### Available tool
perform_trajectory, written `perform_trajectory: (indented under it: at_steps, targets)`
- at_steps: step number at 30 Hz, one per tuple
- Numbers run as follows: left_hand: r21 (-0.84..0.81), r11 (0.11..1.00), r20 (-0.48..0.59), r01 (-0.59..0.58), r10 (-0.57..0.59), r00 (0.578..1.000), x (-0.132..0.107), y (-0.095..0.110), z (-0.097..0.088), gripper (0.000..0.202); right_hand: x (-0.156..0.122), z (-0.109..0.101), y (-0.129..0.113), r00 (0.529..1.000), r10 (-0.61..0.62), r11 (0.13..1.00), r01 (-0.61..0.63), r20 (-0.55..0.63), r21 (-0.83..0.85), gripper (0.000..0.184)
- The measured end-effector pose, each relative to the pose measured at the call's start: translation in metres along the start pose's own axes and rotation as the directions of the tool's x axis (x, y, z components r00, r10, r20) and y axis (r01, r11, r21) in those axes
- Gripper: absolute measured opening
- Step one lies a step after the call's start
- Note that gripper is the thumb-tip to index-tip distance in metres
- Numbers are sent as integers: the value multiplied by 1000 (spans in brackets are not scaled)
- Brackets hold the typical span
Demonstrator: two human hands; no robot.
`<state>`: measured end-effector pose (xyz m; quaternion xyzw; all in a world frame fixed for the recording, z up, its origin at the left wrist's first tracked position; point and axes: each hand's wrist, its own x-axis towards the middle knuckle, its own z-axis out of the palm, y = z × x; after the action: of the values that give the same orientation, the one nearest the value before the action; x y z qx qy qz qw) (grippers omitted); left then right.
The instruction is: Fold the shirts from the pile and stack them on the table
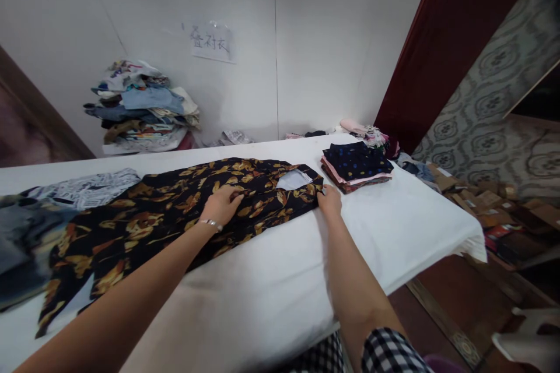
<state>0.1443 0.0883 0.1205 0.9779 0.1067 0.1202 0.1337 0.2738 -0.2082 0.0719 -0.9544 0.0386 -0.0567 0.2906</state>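
Observation:
A black shirt with brown and gold leaf shapes [144, 224] lies spread lengthwise over the white-covered table, its collar end to the right and a sleeve trailing to the lower left. My left hand [222, 205], with a bracelet at the wrist, pinches the cloth around the middle of the shirt. At the collar end, my right hand [329, 200] is closed on the shirt's edge. A pale patch with a small label shows inside the neck opening. Just beyond my right hand sits a neat stack of folded clothes [356, 162], a dark blue dotted piece on top.
A tall pile of clothes [142, 106] stands at the back left by the wall. Grey and blue garments [30, 239] lie at the table's left end. More clothes [367, 133] lie at the back right. Cardboard boxes [490, 207] and a white stool [527, 335] are beyond the right edge.

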Motion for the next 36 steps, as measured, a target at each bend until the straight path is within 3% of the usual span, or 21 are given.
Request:
perform_trajectory:
  at_steps: [3,6,10,14,17,20,25,27,30,33,36]
  targets:
    - [-8,971,-71,-238,236,969,-46,-16,-15,34,3,0,1,1000,7,1000,-7,-9,-18,51]
    - [99,919,-10,-381,383,923,-101,-40,-18,34,8,4,-3,1000,16,999,-16,7,-45,56]
    - [254,924,57,-286,282,958,-146,-69,-16,41,14,13,-14,1000,-21,995,23,16,-101,60]
    - [337,934,97,-116,88,991,-145,-79,-17,39,16,15,-21,986,-149,976,160,80,-145,46]
    - [335,937,141,-94,49,989,-130,-77,-21,38,18,4,-20,965,-234,956,250,116,-150,38]
    - [284,950,164,-128,83,983,-126,-69,-28,36,19,-19,-9,954,-285,942,297,98,-154,38]
    - [161,931,189,-328,298,936,-165,-33,-30,29,8,-55,57,912,-409,905,399,-40,-148,40]
    - [136,912,224,-388,353,909,-183,-16,-22,26,1,-58,90,905,-420,899,406,-64,-163,41]
    - [150,901,244,-406,364,899,-196,2,-8,23,-5,-52,124,933,-357,910,340,-35,-238,42]
    - [137,919,213,-370,337,917,-200,4,-4,23,-8,-46,133,943,-332,899,305,-34,-316,44]
    - [55,935,161,-350,337,928,-212,-1,-12,26,-12,-52,130,947,-320,885,283,-39,-370,48]
